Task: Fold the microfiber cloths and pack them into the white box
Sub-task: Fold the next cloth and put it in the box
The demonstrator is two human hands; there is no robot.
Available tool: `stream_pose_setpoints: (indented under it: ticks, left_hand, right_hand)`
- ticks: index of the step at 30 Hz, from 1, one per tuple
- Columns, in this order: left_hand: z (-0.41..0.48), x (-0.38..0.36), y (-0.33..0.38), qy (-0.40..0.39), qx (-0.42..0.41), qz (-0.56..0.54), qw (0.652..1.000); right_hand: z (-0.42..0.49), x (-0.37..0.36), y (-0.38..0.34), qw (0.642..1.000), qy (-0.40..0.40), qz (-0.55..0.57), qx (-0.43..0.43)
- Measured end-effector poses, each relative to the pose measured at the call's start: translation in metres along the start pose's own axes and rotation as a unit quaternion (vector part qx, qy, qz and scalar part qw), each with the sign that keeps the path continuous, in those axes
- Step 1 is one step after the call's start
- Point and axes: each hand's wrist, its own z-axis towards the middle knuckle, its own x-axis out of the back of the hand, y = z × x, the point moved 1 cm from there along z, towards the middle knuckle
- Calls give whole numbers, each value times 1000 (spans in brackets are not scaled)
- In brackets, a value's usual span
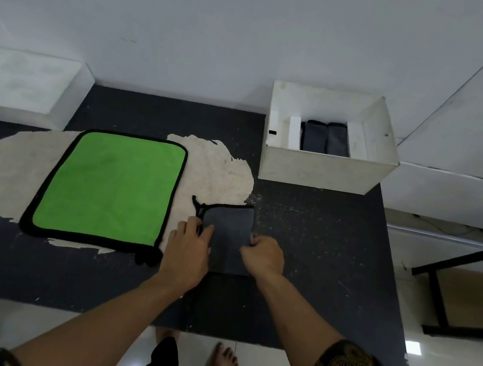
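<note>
Both my hands pinch the folded grey cloth point(228, 228) on the dark, peeling surface point(318, 252): left hand point(189, 247) at its left edge, right hand point(263, 256) at its right, hiding the near part. Two grey cloths point(325, 137) stand half-hidden in the white box point(324, 170); a green cloth point(109, 187) lies flat to the left.

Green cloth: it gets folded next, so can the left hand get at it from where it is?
Probably yes. The green cloth lies flat and uncovered just left of the left hand, nothing between them.
</note>
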Motion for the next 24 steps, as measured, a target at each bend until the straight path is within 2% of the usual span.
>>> stream_pose_setpoints:
  ticks: [4,7,9,13,18,24]
  left_hand:
    - [15,7,41,0,-64,-96,993]
    - [25,7,70,-33,-43,-180,982]
    - [31,7,84,-55,-25,-193,979]
    - [46,10,106,-97,33,-184,978]
    - [67,7,125,-153,103,-163,969]
    - [79,-1,139,-191,160,-163,955]
  right_hand:
    - [-5,23,24,999,20,18,-47]
    - [-10,38,46,996,46,6,-76]
    - [-14,42,58,996,52,-8,-76]
    - [-18,44,66,997,62,-26,-39]
    - [-19,43,63,999,36,-28,25]
    - [-31,36,61,991,63,-44,114]
